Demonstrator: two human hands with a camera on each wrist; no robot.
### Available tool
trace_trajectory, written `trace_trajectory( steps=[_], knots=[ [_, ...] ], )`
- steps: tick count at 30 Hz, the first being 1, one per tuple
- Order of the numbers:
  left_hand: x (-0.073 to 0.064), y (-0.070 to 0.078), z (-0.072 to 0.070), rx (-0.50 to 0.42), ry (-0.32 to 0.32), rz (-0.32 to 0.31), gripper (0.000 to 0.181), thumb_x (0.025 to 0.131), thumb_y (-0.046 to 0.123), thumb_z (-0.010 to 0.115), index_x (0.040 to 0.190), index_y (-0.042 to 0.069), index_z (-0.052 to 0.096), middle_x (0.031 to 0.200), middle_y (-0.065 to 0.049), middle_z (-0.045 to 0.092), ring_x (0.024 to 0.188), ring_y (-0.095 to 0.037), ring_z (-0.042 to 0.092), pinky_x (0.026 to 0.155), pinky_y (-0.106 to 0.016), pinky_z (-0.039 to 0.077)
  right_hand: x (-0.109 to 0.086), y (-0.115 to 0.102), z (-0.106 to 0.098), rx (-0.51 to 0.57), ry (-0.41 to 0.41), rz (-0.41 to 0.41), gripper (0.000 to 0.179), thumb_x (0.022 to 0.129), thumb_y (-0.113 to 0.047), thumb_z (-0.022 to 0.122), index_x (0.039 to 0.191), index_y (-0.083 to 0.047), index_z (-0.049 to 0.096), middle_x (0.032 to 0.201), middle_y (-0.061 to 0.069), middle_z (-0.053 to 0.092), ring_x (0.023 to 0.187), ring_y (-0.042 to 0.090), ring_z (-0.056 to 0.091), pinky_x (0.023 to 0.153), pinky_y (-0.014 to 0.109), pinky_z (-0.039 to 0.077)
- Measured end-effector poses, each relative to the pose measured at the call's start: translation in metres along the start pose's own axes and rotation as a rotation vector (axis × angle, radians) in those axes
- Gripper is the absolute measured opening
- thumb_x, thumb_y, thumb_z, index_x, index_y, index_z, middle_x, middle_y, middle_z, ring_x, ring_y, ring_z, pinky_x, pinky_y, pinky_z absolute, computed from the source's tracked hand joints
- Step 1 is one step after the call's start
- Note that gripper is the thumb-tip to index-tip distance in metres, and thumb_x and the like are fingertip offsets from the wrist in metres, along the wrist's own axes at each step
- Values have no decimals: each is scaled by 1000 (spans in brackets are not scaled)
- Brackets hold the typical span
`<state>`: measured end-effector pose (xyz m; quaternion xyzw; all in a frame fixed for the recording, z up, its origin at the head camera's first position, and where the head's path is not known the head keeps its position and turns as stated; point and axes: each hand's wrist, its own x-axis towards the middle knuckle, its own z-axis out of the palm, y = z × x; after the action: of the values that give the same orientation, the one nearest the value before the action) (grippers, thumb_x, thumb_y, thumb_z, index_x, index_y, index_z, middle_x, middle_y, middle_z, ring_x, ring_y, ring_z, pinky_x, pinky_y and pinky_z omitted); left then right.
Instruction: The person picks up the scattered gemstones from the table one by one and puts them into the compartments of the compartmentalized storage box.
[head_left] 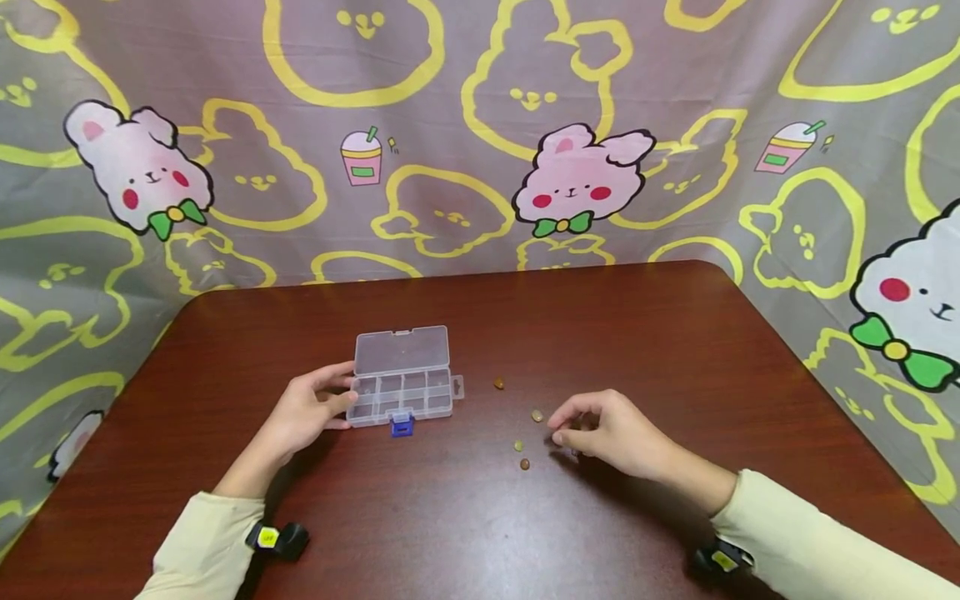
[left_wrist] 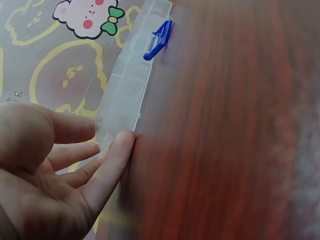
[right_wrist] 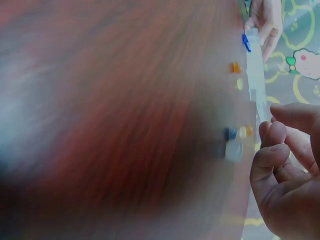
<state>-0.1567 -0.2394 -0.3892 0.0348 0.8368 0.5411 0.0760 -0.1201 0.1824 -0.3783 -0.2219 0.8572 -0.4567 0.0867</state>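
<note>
A clear plastic compartment box (head_left: pixel 401 392) lies with its lid raised toward the back and a blue latch (head_left: pixel 402 426) at its front. My left hand (head_left: pixel 311 408) grips its left end, fingertips and thumb at the end wall. To the right, small beads are scattered: an amber one (head_left: pixel 498 383), a pale one (head_left: pixel 537 415), a yellow-green one (head_left: pixel 518 446) and an orange-brown one (head_left: pixel 525 464). My right hand (head_left: pixel 615 433) hovers just right of them, fingers loosely bent, nothing visible between them. A dark blue bead (right_wrist: pixel 231 133) and a clear bead (right_wrist: pixel 234 151) show near it.
All this is on a dark red-brown wooden table (head_left: pixel 637 325). A patterned curtain (head_left: pixel 450 125) hangs behind the table and along both sides. Straps with black devices (head_left: pixel 288 540) circle both wrists over the pale sleeves (head_left: pixel 206 533).
</note>
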Motion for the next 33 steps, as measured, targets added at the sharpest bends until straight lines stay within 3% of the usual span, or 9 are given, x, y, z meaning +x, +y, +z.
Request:
trace_trajectory(
  steps=[14,33],
  knots=[
    [0,0,0,-8,3,1,53,97,-2,61,147,-7,43,130,-33,54,93,-29,65,69,-36,62,-28,19,-17,-27,46,27,13,85,-13,82,95,-13,74,80,-4,65,60,10,57,51,22,47],
    [0,-1,0,-4,6,-9,53,98,-1,61,147,-5,43,131,-32,54,96,-29,66,69,-36,62,-33,31,-18,-57,38,50,18,82,-13,84,98,-12,74,84,-3,65,59,7,53,50,21,44]
  ],
)
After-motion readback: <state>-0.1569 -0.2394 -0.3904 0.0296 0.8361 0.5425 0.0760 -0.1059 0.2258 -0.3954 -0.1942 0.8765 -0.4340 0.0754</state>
